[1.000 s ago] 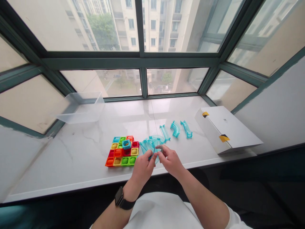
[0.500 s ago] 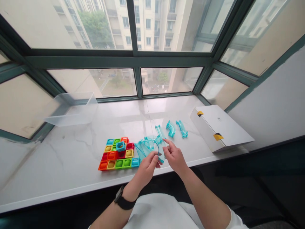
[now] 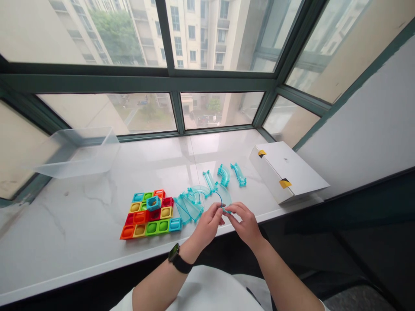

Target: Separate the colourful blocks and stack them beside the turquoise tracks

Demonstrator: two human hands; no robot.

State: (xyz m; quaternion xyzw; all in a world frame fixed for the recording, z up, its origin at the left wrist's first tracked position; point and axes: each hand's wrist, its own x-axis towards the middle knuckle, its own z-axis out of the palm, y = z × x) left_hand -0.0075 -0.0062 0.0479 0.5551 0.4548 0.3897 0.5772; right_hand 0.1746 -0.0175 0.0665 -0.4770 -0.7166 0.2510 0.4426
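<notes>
Hands and curved piece, seen from the head camera. The translucent teal curved piece (image 3: 225,197) is raised between the two hands, just above the counter's front part, its dark blue rim arching toward the window. The left hand (image 3: 209,221) pinches its near end between thumb and fingers; the right hand (image 3: 245,222) closes thumb and fingertips on the teal edge beside it. The exact contact points are partly hidden.

By its look the piece is thin, rigid plastic: probably light, smooth enough to slip, and liable to crack if bent. The thicker end likely gives a surer hold than the thin sheet.

Flat teal pieces (image 3: 188,210) lie to the left, next to the coloured blocks (image 3: 145,218); a straight track (image 3: 209,180), an arched track (image 3: 223,175) and a second straight track (image 3: 239,175) lie beyond the hands. The counter's front edge (image 3: 103,260) runs close under the wrists, so a dropped piece could fall. Room for moving appears greater toward the right, before the white box (image 3: 292,166).
</notes>
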